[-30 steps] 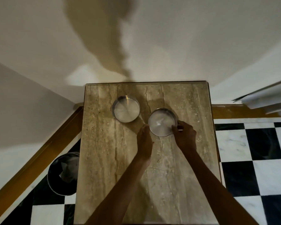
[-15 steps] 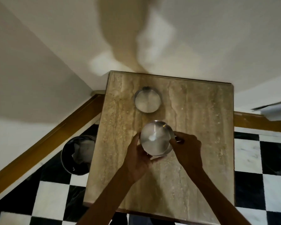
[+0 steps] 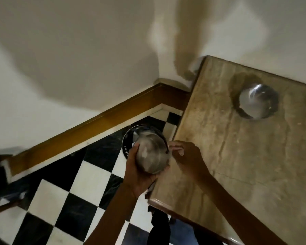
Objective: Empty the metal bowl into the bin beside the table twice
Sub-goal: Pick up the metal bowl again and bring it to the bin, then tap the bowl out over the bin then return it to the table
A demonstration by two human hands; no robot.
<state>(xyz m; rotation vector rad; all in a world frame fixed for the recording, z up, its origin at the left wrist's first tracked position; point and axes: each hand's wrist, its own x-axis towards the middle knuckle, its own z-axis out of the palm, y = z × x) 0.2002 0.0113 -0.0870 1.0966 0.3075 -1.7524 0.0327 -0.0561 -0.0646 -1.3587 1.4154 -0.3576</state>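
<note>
Metal bowl [image 3: 151,153] held off the table [image 3: 237,156], past its left edge and directly over the bin [image 3: 129,138] on the checkered floor [image 3: 74,188], open side facing up toward the camera. Left hand [image 3: 140,172] cupped under and around the bowl's near side, gripping it; right hand [image 3: 185,156] at the bowl's right rim, fingers curled, contact too blurred to confirm. Second metal bowl [image 3: 258,101] resting on the table, well apart.
</note>
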